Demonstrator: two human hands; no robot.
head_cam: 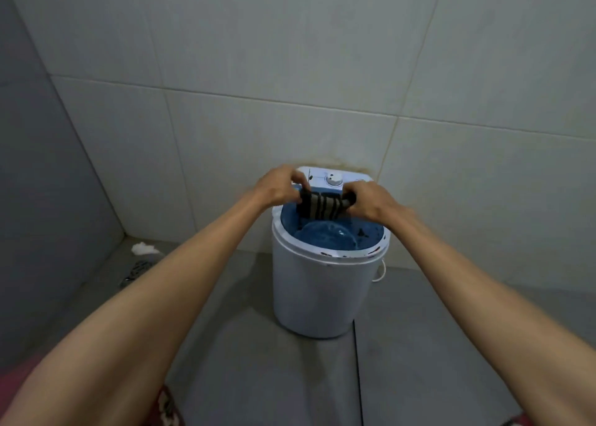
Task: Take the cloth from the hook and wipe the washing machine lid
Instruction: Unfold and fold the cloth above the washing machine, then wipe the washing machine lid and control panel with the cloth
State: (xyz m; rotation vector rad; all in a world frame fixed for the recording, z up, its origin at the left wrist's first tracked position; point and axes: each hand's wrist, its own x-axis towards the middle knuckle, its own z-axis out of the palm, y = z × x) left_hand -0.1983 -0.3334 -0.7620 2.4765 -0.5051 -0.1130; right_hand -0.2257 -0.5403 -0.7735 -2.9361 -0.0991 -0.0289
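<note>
A small white round washing machine (317, 292) stands on the floor against the tiled wall. Its blue translucent lid (325, 236) faces up, with a white control panel and dial (333, 178) behind it. I hold a dark cloth with pale stripes (321, 207) stretched just above the back of the lid. My left hand (280, 187) grips the cloth's left end and my right hand (371, 203) grips its right end. No hook is in view.
Grey floor tiles surround the machine. A white scrap (144, 248) and a dark patterned rag (135, 272) lie in the left corner. A white cord (382, 272) hangs at the machine's right side. A grey wall runs along the left.
</note>
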